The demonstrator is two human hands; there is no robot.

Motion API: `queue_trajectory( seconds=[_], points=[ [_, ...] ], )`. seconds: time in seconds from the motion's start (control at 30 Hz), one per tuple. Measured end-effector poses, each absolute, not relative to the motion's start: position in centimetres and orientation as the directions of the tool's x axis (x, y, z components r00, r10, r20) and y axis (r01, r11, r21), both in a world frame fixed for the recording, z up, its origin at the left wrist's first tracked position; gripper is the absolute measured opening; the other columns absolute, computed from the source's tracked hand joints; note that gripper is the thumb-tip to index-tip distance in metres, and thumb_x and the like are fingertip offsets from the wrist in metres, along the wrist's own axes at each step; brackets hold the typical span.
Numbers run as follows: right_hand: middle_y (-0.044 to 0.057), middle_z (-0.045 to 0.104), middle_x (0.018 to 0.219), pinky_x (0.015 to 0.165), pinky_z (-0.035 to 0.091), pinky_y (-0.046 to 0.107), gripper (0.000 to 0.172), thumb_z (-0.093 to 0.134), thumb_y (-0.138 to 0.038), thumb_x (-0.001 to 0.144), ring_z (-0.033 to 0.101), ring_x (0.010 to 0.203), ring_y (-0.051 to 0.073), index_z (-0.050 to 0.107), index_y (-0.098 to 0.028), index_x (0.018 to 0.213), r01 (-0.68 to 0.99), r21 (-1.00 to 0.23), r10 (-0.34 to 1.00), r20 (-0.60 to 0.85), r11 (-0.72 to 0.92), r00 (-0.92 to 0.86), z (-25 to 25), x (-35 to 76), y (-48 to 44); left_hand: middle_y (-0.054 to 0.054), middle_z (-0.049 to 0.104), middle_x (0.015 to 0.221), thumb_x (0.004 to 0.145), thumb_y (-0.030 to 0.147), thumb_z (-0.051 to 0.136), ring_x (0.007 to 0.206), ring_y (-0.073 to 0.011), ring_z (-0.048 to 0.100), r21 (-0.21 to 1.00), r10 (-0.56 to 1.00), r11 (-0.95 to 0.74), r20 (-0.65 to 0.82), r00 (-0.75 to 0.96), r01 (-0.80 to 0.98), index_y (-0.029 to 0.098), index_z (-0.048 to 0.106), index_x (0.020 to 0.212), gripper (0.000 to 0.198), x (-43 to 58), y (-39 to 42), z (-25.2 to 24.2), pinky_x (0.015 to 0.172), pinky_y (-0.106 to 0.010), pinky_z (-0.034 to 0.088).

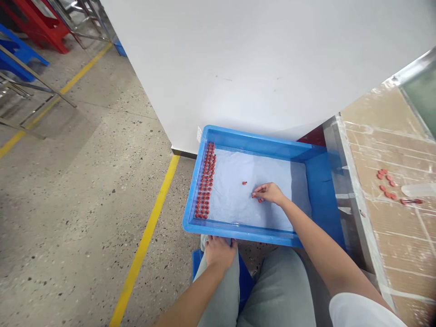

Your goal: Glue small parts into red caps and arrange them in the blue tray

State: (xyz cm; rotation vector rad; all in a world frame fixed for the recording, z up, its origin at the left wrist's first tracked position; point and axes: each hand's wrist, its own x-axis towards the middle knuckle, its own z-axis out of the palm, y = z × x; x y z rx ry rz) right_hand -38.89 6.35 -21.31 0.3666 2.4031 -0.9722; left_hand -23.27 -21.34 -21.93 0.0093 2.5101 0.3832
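A blue plastic tray (238, 234) lined with a pale blue sheet (228, 200) is in front of me. Over the sheet, my right hand (270, 193) pinches a small red round piece (254, 195) between thumb and fingertips. Another red piece (260, 200) shows just under those fingers, partly covered. One more lone piece (244, 183) lies to the left, near the middle of the sheet. Along the tray's left wall stand close rows of similar red pieces (205, 184). My left hand (220, 250) rests on my knee beside the tray's near rim, fingers laid out, holding nothing.
To the right is a cardboard-covered table (384, 236) with several loose red discs (382, 175), red-handled tweezers (411, 201) and a translucent white strip (418, 190). A white partition (238, 68) rises behind the tray. Stools (41, 27) and yellow floor lines (146, 240) are at left.
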Motion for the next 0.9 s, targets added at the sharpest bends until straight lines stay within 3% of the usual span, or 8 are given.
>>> queue_trajectory(
  seconds=[0.17, 0.23, 0.33, 0.43, 0.6, 0.77, 0.9],
  points=[
    [0.007, 0.077, 0.085, 0.058, 0.055, 0.024, 0.032, 0.074, -0.042, 0.072, 0.071, 0.067, 0.017, 0.071, -0.017, 0.091, 0.493, -0.562, 0.196, -0.506, 0.663, -0.840, -21.9, -38.5, 6.9, -0.019, 0.068, 0.110, 0.089, 0.052, 0.043, 0.115, -0.0351, 0.053, 0.261, 0.085, 0.962, -0.561, -0.823, -0.079, 0.011, 0.071, 0.105, 0.052, -23.2, -21.2, -21.9, 0.092, -0.045, 0.042],
    [0.007, 0.077, 0.082, 0.056, 0.054, 0.023, 0.029, 0.073, -0.045, 0.072, 0.071, 0.069, 0.017, 0.071, -0.018, 0.085, 0.525, -0.520, 0.275, -0.483, 0.674, -0.831, -21.4, -38.3, 7.9, -0.019, 0.068, 0.110, 0.089, 0.052, 0.042, 0.114, -0.0350, 0.054, 0.257, 0.083, 0.963, -0.560, -0.824, -0.078, 0.011, 0.071, 0.105, 0.053, -23.2, -21.2, -22.0, 0.092, -0.045, 0.042],
    [0.008, 0.074, 0.067, 0.046, 0.050, 0.024, 0.029, 0.071, -0.046, 0.073, 0.068, 0.055, 0.018, 0.067, -0.018, 0.067, 0.607, -0.424, 0.365, -0.524, 0.672, -0.769, -20.7, -37.8, 9.2, -0.020, 0.069, 0.108, 0.089, 0.052, 0.043, 0.114, -0.0354, 0.054, 0.258, 0.089, 0.963, -0.559, -0.824, -0.071, 0.010, 0.072, 0.103, 0.053, -23.2, -21.1, -22.0, 0.091, -0.045, 0.042],
    [0.009, 0.071, 0.059, 0.039, 0.049, 0.025, 0.032, 0.075, -0.046, 0.067, 0.065, 0.045, 0.018, 0.063, -0.018, 0.057, 0.676, -0.355, 0.368, -0.631, 0.646, -0.683, -20.5, -36.9, 9.1, -0.020, 0.069, 0.108, 0.089, 0.052, 0.043, 0.114, -0.0361, 0.054, 0.266, 0.096, 0.962, -0.551, -0.829, -0.066, 0.009, 0.072, 0.103, 0.054, -23.2, -21.1, -22.0, 0.091, -0.046, 0.043],
    [0.008, 0.072, 0.060, 0.044, 0.056, 0.025, 0.026, 0.079, -0.040, 0.063, 0.068, 0.050, 0.019, 0.064, -0.018, 0.062, 0.707, -0.349, 0.331, -0.700, 0.615, -0.633, -21.5, -36.1, 7.4, -0.020, 0.069, 0.107, 0.089, 0.051, 0.041, 0.113, -0.0361, 0.055, 0.280, 0.104, 0.958, -0.538, -0.837, -0.062, 0.009, 0.073, 0.101, 0.054, -23.2, -21.0, -21.8, 0.090, -0.046, 0.044],
    [0.004, 0.073, 0.062, 0.050, 0.056, 0.023, 0.019, 0.078, -0.031, 0.062, 0.070, 0.057, 0.017, 0.065, -0.019, 0.070, 0.662, -0.363, 0.347, -0.634, 0.655, -0.691, -21.8, -36.3, 7.3, -0.020, 0.069, 0.106, 0.089, 0.051, 0.042, 0.113, -0.0363, 0.055, 0.282, 0.109, 0.958, -0.536, -0.837, -0.055, 0.010, 0.073, 0.101, 0.053, -23.2, -21.1, -21.8, 0.090, -0.046, 0.044],
    [0.003, 0.075, 0.072, 0.061, 0.054, 0.025, 0.020, 0.078, -0.029, 0.060, 0.072, 0.071, 0.020, 0.068, -0.020, 0.074, 0.567, -0.338, 0.368, -0.499, 0.751, -0.784, -21.1, -36.8, 7.8, -0.021, 0.068, 0.106, 0.089, 0.051, 0.042, 0.113, -0.0370, 0.055, 0.272, 0.103, 0.961, -0.537, -0.838, -0.056, 0.008, 0.072, 0.102, 0.054, -23.1, -21.1, -22.0, 0.090, -0.047, 0.044]
  ],
)
